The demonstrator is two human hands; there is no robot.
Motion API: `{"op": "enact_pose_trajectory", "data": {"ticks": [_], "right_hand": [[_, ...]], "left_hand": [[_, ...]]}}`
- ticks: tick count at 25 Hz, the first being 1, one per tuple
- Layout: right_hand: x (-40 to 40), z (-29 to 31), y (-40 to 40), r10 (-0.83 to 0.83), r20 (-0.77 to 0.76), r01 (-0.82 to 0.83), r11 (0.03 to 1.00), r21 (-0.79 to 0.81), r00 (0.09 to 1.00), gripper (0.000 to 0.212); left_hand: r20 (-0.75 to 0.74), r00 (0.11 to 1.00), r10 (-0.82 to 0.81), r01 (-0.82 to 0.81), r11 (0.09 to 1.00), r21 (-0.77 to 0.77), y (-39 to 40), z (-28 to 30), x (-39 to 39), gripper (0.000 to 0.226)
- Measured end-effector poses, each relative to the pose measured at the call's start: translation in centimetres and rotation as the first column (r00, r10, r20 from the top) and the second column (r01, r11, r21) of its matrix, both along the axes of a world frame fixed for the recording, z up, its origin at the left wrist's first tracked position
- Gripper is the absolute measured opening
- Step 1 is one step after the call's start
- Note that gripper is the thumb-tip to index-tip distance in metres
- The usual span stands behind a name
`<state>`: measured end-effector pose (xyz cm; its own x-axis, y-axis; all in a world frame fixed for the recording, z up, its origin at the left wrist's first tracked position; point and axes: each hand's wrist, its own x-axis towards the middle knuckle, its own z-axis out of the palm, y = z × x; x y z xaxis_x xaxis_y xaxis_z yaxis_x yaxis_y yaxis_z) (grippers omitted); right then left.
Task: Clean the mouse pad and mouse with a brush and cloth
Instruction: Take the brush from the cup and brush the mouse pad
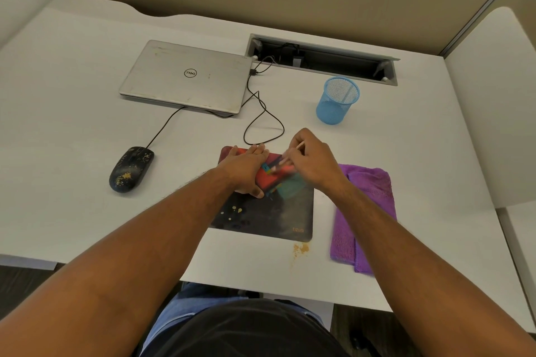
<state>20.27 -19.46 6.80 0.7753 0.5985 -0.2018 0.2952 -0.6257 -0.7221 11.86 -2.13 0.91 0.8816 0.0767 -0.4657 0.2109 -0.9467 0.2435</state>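
A dark mouse pad [278,214] with colourful blocks and yellowish specks lies in front of me on the white desk. My left hand [246,168] rests flat on its far left part, fingers together. My right hand [311,159] grips a thin brush [285,158], its blurred tip touching the pad's far middle. A black mouse [130,169] with yellowish stains sits to the left, off the pad. A folded purple cloth [368,211] lies right of the pad, partly under my right forearm.
A closed silver laptop [185,75] lies at the back left, with black cables [261,116] looping toward the pad. A blue mesh pen cup [338,100] stands back right, before an open cable tray [322,59]. Yellowish crumbs [300,249] lie near the pad's front edge.
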Motion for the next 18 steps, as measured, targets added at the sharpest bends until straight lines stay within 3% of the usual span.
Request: {"op": "enact_pose_trajectory", "data": {"ticks": [4,9,14,18], "right_hand": [[0.2,0.6,0.1,0.141,-0.016,-0.142,0.981,-0.134,0.990,0.012],[0.1,0.7,0.7,0.123,-0.008,-0.123,0.992,-0.002,0.992,0.007],[0.6,0.6,0.3,0.207,-0.008,-0.205,0.965,-0.164,0.978,0.008],[0.7,1.3,0.6,0.181,0.055,-0.179,0.983,-0.040,0.982,0.008]], "left_hand": [[0.001,1.000,0.005,-0.005,1.000,0.006,-0.2,0.3,-0.1,0.117],[0.017,1.000,0.008,-0.007,1.000,-0.002,-0.3,0.9,-0.3,0.114],[0.021,0.999,0.035,-0.035,0.999,-0.011,-0.4,1.0,-0.3,0.113],[0.024,0.999,0.025,-0.025,1.000,-0.002,-0.5,1.0,-0.3,0.113]]}}
